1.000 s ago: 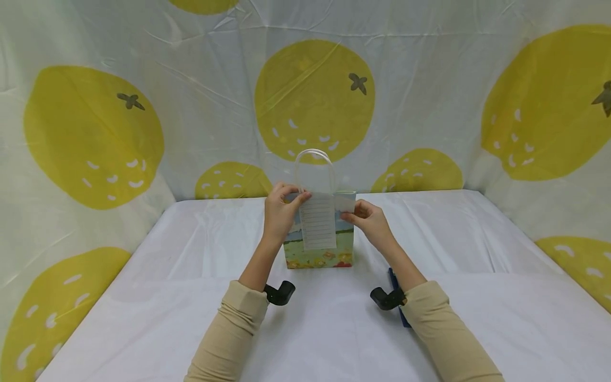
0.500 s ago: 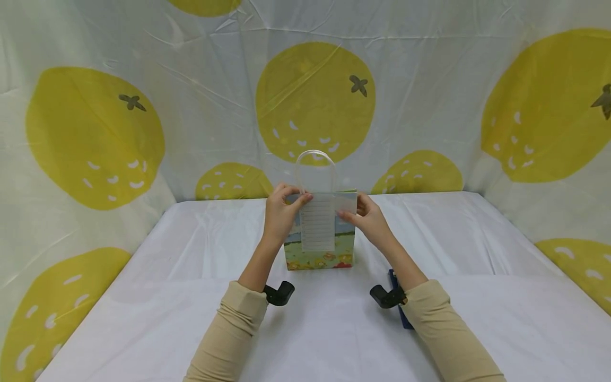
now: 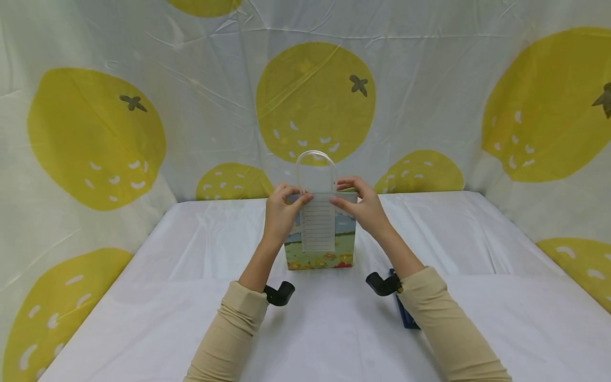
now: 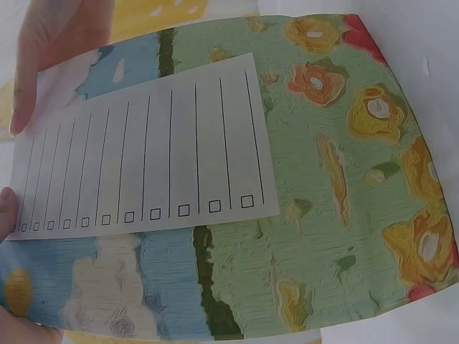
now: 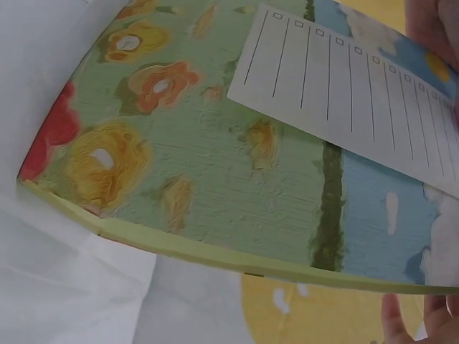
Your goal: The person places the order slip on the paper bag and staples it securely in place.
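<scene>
A small paper bag (image 3: 345, 249), painted with flowers, grass and sky, stands upright on the table, its white handle (image 3: 317, 153) looping above. Flat against its front lies a lined checklist sheet (image 3: 318, 228) with small boxes down its left side. My left hand (image 3: 281, 212) pinches the sheet's top left corner against the bag's top edge, thumb in front. At the top right, my right hand (image 3: 367, 209) does likewise: its thumb presses the sheet's corner and its fingers reach over behind the bag. Some right fingers (image 5: 393, 315) show past the bag's side in the right wrist view.
A dark blue object (image 3: 407, 314) lies on the white-covered table (image 3: 191, 318), partly hidden under the right forearm. Black wrist cameras (image 3: 280, 293) sit on both wrists. A white curtain (image 3: 205, 106) with large yellow lemons hangs behind and at the sides.
My right hand has shifted from the bag's right side up and left to the top edge, its thumb moving onto the sheet's upper right corner. The left hand stays put.
</scene>
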Demonstrator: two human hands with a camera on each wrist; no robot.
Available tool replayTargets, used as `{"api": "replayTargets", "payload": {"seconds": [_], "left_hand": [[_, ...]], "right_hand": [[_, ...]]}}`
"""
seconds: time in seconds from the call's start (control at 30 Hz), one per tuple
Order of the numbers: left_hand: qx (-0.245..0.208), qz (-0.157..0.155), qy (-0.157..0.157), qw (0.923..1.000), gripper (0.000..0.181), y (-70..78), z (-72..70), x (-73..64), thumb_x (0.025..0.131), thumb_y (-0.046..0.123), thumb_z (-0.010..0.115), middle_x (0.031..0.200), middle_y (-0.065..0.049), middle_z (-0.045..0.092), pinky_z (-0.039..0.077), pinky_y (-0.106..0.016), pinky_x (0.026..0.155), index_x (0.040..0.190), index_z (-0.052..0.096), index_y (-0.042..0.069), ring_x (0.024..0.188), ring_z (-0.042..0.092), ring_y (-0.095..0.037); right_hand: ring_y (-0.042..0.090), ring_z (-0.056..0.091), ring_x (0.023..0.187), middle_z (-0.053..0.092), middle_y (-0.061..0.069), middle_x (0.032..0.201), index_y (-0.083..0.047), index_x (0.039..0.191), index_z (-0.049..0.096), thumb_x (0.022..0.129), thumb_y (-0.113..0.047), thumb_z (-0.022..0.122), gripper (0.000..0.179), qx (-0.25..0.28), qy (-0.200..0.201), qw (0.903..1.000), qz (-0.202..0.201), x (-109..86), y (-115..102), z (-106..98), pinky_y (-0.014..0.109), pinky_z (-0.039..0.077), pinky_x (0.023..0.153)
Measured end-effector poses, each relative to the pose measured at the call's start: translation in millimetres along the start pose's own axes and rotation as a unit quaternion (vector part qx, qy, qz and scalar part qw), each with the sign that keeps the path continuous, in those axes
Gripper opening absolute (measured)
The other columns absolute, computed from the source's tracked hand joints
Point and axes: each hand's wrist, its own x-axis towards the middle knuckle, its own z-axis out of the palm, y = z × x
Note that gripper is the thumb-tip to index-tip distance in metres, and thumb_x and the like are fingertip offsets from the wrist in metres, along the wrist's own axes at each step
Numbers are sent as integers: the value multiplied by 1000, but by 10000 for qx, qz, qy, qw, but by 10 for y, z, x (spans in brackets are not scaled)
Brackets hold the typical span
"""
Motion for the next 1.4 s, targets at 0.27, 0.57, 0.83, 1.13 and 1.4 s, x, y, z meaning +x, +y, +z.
{"api": "replayTargets", "payload": {"seconds": [0.27,0.57,0.83,1.13,1.4], "left_hand": [[-26,16,-8,10000,22,-6,-5,-3,78,22,70,85,-8,54,41,-23,69,87,70,2,82,51,-19],[-131,201,-160,9996,24,-19,-48,3,77,21,70,89,-10,56,44,-25,72,92,70,3,87,55,-21],[-113,250,-394,9988,27,-54,-108,-1,79,19,68,98,-11,59,48,-35,83,100,68,2,98,56,-22],[-127,218,-384,9989,25,-55,-128,21,79,20,69,97,-11,62,49,-37,82,96,69,2,94,58,-22],[-82,172,-383,9991,24,-54,-119,21,79,21,69,97,-10,63,49,-36,82,95,70,3,93,59,-22]], "right_hand": [[28,52,109,59,15,111,-2,106,63,80,-20,69,32,-477,93,9988,-18,3,-55,33,44,44,91],[26,55,107,63,15,108,-3,101,65,81,-23,68,28,-467,193,9986,131,7,-58,53,42,47,87],[26,55,108,63,14,110,-4,101,66,81,-26,68,30,-420,215,9984,310,8,-49,64,42,47,85],[26,54,111,61,15,114,-3,102,65,81,-26,68,32,-324,214,9985,395,-1,-69,58,43,47,88],[22,51,114,60,12,112,-4,105,62,83,-23,66,29,-84,373,9991,159,-58,-72,65,39,47,87]]}}
